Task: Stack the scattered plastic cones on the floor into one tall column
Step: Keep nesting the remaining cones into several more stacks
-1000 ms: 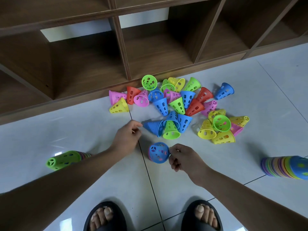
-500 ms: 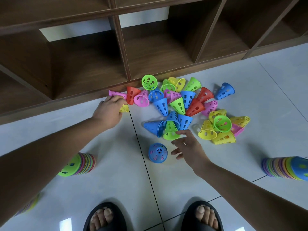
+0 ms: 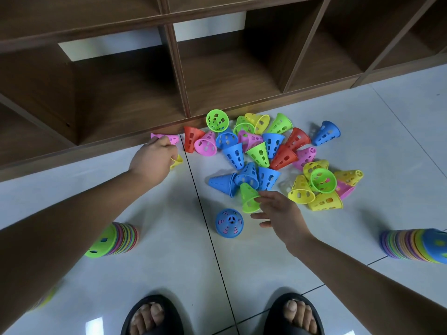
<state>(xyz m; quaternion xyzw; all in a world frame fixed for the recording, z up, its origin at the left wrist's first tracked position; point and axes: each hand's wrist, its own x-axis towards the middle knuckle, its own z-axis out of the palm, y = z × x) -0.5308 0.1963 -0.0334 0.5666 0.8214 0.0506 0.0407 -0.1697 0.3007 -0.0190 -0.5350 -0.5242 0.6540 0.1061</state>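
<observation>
Left hand (image 3: 154, 157): reached forward to the foot of the shelf unit, fingers curled closed over a yellow perforated plastic cone (image 3: 177, 161); only the cone's rim shows past the knuckles. Whether it is actually gripped cannot be told. A pink perforated plastic cone (image 3: 169, 138) lies on its side touching the top of the same hand.

Right hand (image 3: 278, 211): open, fingers spread, holding nothing. Fingertips touch the rim of a lime-green perforated plastic cone (image 3: 249, 198) lying tilted at the near edge of the pile.

Just beside the right hand, toward the person: a blue perforated plastic cone (image 3: 229, 223) standing upright on the floor, seen from above, apart from the pile.

Main pile of scattered plastic cones (image 3: 271, 153): blue, red, pink, yellow and green, mostly on their sides and touching one another, on the pale tiled floor (image 3: 169, 250) in front of the dark wooden shelf unit (image 3: 217, 68).

Two nested columns lie on their sides on the floor: one with a green end cone (image 3: 113, 240) partly behind the left forearm, one with a blue end cone (image 3: 416, 246) at the right edge of the view.

Bottom of view: two feet in black sandals (image 3: 152, 315).
</observation>
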